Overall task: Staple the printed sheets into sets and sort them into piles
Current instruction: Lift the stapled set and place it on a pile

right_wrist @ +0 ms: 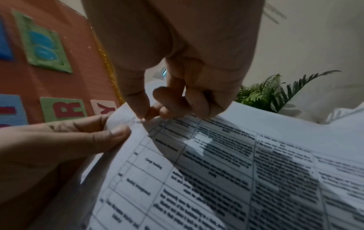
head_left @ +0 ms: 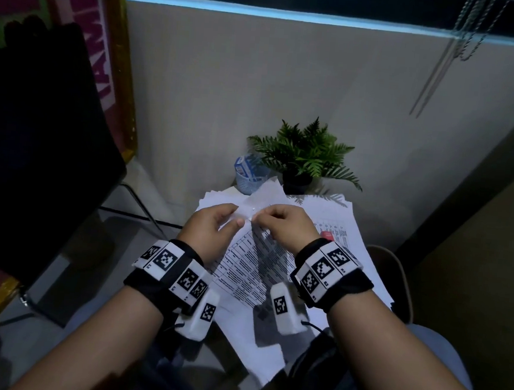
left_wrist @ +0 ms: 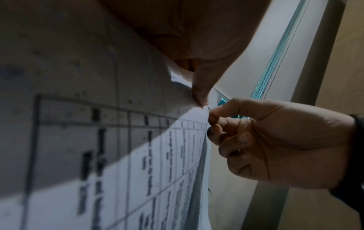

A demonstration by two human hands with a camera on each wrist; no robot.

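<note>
Presently, a set of white printed sheets with black-ruled tables (head_left: 250, 265) is held raised above the lap, its top corner gripped between both hands.

Left hand (head_left: 213, 222): thumb laid on the printed face, fingers behind the corner; the paper is pinched. From the right wrist view the thumb (right_wrist: 110, 133) is seen flat against the sheet's margin.

Right hand (head_left: 287, 225): fingers curled tight, thumb and forefinger tips pressed together at the very corner of the set, just beside the left thumb. Whether a staple lies between those tips cannot be told; a small pale speck shows on the paper there.

Loose pile of white printed pages (head_left: 348, 232): spread across a small round table (head_left: 402, 286) behind the held set, some hanging over its edge. A small red object (head_left: 327, 235) lies on this pile, partly hidden by the right wrist.

Green fern in a black pot (head_left: 304, 158): standing at the far side of the table, against the grey wall.

Pale blue perforated plastic cup (head_left: 249, 180): just left of the pot, a blue-and-white carton inside.

Black chair back (head_left: 38, 147): at the left.
</note>
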